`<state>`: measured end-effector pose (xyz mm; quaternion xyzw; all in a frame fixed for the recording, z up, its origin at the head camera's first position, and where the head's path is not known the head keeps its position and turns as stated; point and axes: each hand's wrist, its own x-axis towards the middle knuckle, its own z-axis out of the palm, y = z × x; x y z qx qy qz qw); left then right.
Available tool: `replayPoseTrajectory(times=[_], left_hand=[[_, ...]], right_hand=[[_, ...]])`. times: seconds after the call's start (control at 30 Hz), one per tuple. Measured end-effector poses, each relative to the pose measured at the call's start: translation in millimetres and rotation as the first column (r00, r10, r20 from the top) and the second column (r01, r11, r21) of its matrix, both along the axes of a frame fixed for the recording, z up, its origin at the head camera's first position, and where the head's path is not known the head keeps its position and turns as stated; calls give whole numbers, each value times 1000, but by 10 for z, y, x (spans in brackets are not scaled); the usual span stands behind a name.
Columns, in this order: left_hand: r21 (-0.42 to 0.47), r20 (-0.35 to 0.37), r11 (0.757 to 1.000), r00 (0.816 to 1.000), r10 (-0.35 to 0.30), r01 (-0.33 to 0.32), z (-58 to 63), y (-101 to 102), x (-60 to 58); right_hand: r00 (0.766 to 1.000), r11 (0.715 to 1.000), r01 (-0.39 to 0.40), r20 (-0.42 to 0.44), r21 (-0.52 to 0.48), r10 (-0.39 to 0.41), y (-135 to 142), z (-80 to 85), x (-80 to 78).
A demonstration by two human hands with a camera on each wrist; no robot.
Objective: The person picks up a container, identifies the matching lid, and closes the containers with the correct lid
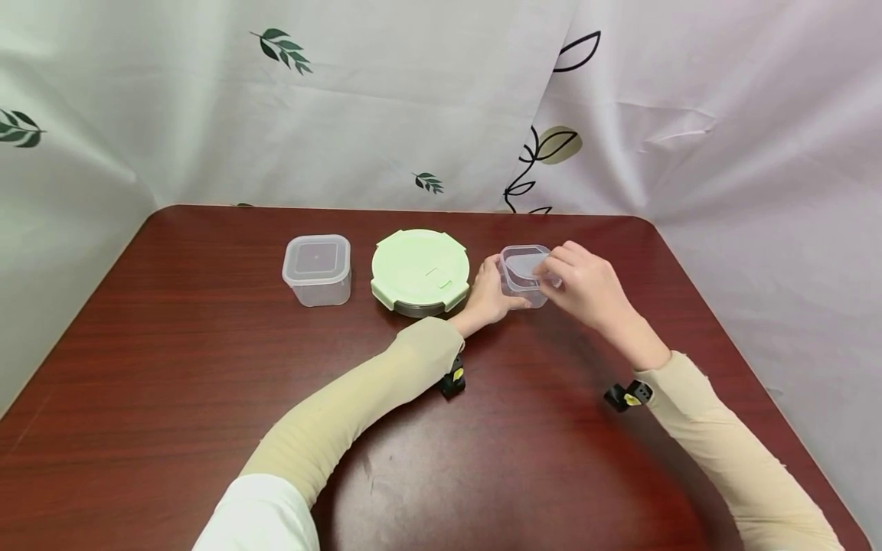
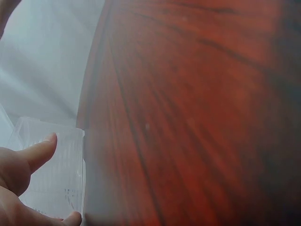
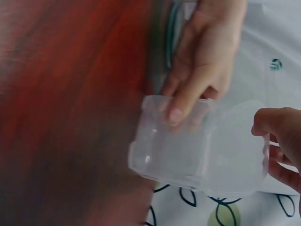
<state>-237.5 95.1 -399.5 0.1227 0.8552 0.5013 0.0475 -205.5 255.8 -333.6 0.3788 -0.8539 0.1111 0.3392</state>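
Near the back right of the table, my left hand [image 1: 485, 298] holds a small clear plastic container [image 3: 162, 146] by its near and left sides. My right hand [image 1: 586, 287] pinches the edge of a translucent lid [image 3: 235, 155] between thumb and fingers. The lid stands tilted at the container's open top; whether the two touch is unclear. In the left wrist view, the left thumb lies against the container's ribbed wall. A round box with a pale green lid [image 1: 420, 268] sits just left of my left hand.
A second clear container [image 1: 318, 269], with its lid on, stands at the back left of the dark red wooden table [image 1: 172, 367]. Behind the table hangs a white cloth [image 1: 372, 99] with leaf prints.
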Motion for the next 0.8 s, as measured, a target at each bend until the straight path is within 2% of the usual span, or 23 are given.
replayPoseTrajectory(times=[0.27, 0.57, 0.8], left_hand=[[0, 16, 1000, 1000, 1, -1, -1, 10, 7], [-11, 5, 1000, 1000, -1, 1, 6, -11, 13], [-12, 1, 1000, 1000, -6, 6, -5, -4, 4]], right_hand=[[1000, 997, -25, 4, 72, 24, 29, -165, 55], [999, 996, -35, 15, 81, 34, 64, -284, 73], [999, 997, -26, 27, 72, 24, 48, -307, 49]])
